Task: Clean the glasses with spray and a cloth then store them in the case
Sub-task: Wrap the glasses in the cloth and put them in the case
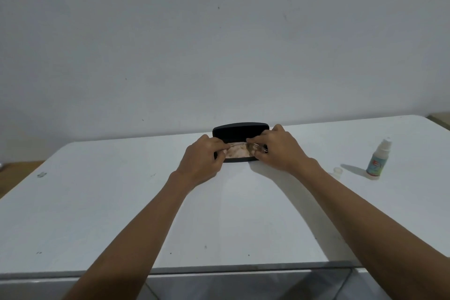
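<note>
A black glasses case (239,131) stands open at the far middle of the white table (97,202), its lid raised towards the wall. Inside it lies a pale patterned cloth (238,153). Thin wire-framed glasses (243,145) sit over the cloth inside the case. My left hand (203,161) pinches the left end of the glasses at the case's left edge. My right hand (280,148) pinches the right end at the case's right edge. The small spray bottle (377,161) stands uncapped at the right of the table, away from both hands.
The bottle's small clear cap (338,171) lies on the table just left of the spray bottle. A pale wall rises right behind the table. The table's front edge runs across the bottom of the view, under my forearms.
</note>
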`<state>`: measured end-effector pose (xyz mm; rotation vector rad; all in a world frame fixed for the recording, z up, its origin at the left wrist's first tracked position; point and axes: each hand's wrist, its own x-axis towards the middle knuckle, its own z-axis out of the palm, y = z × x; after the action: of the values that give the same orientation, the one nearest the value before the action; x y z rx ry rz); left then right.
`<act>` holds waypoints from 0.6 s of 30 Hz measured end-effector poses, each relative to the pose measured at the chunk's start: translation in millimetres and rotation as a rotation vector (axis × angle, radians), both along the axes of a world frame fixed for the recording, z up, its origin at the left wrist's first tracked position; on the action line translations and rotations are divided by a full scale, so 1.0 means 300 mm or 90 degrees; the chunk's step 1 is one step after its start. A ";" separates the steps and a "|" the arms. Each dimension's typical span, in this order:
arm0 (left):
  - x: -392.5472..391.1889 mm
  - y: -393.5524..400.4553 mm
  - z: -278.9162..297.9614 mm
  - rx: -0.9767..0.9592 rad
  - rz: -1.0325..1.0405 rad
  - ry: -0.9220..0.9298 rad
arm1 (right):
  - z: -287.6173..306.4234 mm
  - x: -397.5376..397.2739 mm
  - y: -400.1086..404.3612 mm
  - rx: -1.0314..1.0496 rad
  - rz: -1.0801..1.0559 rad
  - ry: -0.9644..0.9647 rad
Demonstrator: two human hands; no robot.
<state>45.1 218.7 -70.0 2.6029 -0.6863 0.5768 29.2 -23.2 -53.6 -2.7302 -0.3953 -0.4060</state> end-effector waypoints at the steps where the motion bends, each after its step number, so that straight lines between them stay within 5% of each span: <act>1: -0.005 0.000 -0.001 0.017 -0.002 -0.017 | 0.001 -0.003 0.003 -0.006 -0.003 -0.002; 8: -0.016 0.019 -0.019 0.049 0.007 -0.081 | 0.001 -0.029 0.006 -0.002 -0.026 -0.015; 12: -0.025 0.031 -0.015 -0.073 0.035 -0.146 | 0.040 -0.019 0.005 0.183 -0.082 -0.097; 15: 0.000 0.016 0.039 -0.244 0.119 -0.031 | 0.087 0.025 -0.003 0.293 -0.169 -0.069; 18: 0.049 -0.012 0.100 -0.381 0.157 0.174 | 0.113 0.068 -0.013 0.372 -0.151 0.109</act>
<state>59.8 215.0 -40.1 2.1438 -0.0775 0.4031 49.6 -27.2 -19.6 -2.2148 0.0904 -0.2864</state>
